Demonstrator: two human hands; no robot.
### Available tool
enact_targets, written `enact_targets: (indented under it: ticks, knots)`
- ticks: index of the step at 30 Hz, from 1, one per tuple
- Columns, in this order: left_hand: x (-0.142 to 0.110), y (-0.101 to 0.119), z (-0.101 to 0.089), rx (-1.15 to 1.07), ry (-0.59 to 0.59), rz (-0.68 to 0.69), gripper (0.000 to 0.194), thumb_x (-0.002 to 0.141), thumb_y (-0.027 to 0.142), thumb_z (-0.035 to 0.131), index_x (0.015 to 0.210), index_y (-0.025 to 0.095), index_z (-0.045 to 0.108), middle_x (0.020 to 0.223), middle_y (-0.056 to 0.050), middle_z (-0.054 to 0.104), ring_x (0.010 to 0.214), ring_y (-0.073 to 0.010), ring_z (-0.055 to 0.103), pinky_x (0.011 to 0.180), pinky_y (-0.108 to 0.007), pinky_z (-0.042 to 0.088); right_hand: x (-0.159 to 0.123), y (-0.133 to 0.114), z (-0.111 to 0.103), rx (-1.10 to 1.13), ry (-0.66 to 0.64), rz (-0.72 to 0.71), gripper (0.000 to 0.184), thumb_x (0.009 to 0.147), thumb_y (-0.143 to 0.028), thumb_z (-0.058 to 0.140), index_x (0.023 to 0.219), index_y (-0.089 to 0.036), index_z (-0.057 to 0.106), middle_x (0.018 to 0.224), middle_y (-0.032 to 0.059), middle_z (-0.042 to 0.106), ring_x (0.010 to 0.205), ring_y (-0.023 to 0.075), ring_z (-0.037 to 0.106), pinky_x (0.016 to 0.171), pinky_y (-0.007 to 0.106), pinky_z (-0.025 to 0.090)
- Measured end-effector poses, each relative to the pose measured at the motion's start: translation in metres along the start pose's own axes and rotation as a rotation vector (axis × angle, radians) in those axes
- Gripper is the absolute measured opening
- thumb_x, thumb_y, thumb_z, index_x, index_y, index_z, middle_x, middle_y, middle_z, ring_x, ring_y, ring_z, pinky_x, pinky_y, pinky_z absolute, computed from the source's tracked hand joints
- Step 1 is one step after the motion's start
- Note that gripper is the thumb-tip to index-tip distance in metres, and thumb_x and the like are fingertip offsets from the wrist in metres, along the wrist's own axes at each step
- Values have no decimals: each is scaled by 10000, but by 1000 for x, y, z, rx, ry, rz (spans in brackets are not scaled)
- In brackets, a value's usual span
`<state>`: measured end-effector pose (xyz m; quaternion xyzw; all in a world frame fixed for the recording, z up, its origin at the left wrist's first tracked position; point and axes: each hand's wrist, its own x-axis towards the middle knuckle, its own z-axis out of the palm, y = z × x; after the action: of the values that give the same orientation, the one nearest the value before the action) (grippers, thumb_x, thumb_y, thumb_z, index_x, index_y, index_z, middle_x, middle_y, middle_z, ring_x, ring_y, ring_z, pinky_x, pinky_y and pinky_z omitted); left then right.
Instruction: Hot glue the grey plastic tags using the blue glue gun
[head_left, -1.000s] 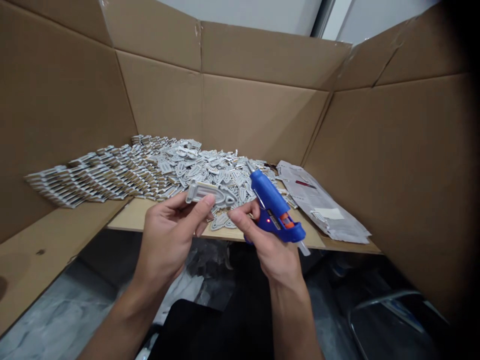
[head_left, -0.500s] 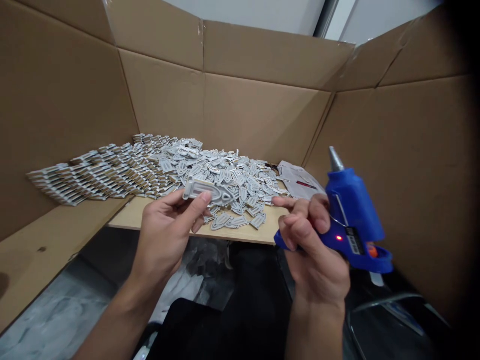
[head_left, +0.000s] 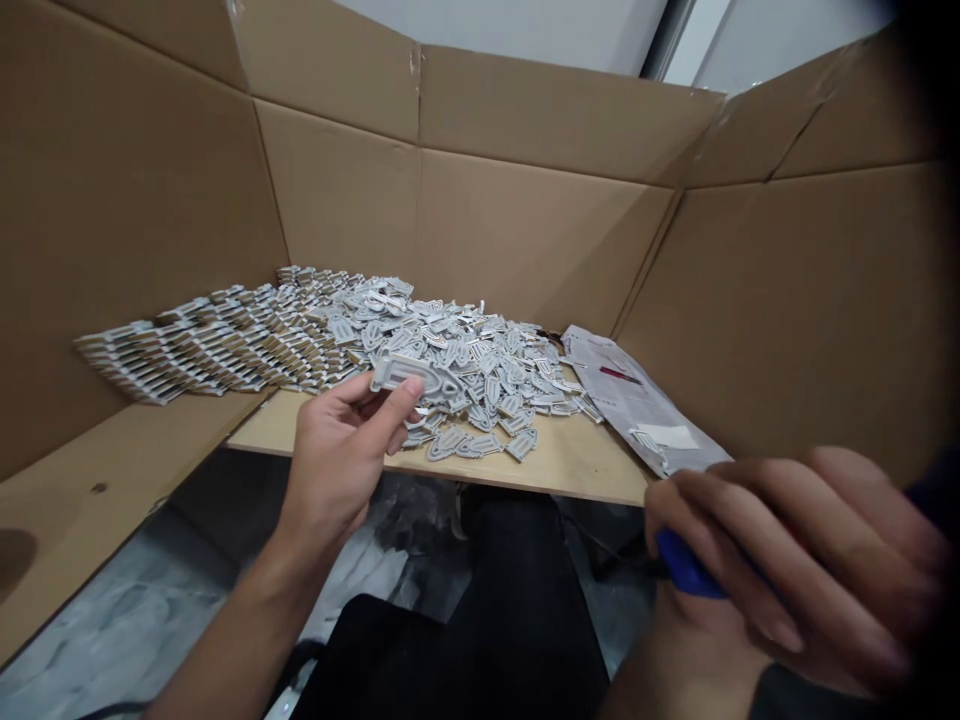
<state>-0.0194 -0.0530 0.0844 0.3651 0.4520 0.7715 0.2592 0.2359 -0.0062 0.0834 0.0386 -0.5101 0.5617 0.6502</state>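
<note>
Between the thumb and fingers of my left hand (head_left: 345, 440) is a flat grey plastic piece (head_left: 409, 378) with a pointed end and a long slot, held above the near side of the pile. At the lower right, my right hand (head_left: 787, 550) is wrapped round the blue handle of a glue gun (head_left: 686, 568). Most of the gun is hidden by the fingers and the dark picture edge. Behind the left hand lies a heap of similar loose grey pieces (head_left: 487, 375) on the wooden board.
Rows of stacked pieces (head_left: 217, 345) stand at the left. A sheet of printed paper (head_left: 622, 355) with a red pen (head_left: 620, 375) lies at the right of the board (head_left: 577, 455). Cardboard walls (head_left: 540, 220) enclose the back and sides.
My right hand has swung right and down with the glue gun, turning so that its nozzle no longer shows. My left hand stays nearly still with the grey piece. More paper is visible.
</note>
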Motion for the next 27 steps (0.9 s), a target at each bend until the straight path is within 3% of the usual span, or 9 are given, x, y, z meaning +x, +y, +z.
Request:
enact_targets:
  ticks: [3,7,14,23,27]
  knots:
    - [-1,0,1,3,-49,13,227,778,343,900,832,183,749,739,-21,632,629,-85,533,491,-190,341,3,6,8,-76,-70,-12,408,778,-346,886,715,-263,492,512,-77,406,369,100,365,360,264,295]
    - [-4,3,1,7,-114,36,224,808,354,879,868,194,734,776,-19,632,656,-94,555,505,-190,379,10,20,25,-327,-6,118,380,867,-291,818,761,-230,458,747,-11,596,618,132,587,508,261,426]
    - [-6,12,1,-110,-229,-13,227,806,342,881,850,191,718,785,-23,652,624,-90,553,483,-184,388,12,38,31,-618,51,140,318,870,-289,841,819,-217,536,858,-14,643,781,140,628,737,291,523]
    - [-6,16,0,-193,-480,-11,111,919,278,753,894,175,718,951,-37,653,584,-51,530,454,-158,409,11,41,43,-719,27,93,260,869,-327,837,824,-209,610,914,23,724,844,175,685,739,303,571]
    - [-6,14,0,-174,-513,13,87,946,273,719,915,192,722,947,-32,646,593,-48,530,468,-159,406,9,40,46,-728,-11,85,229,880,-324,828,844,-212,632,911,26,731,844,178,686,711,296,569]
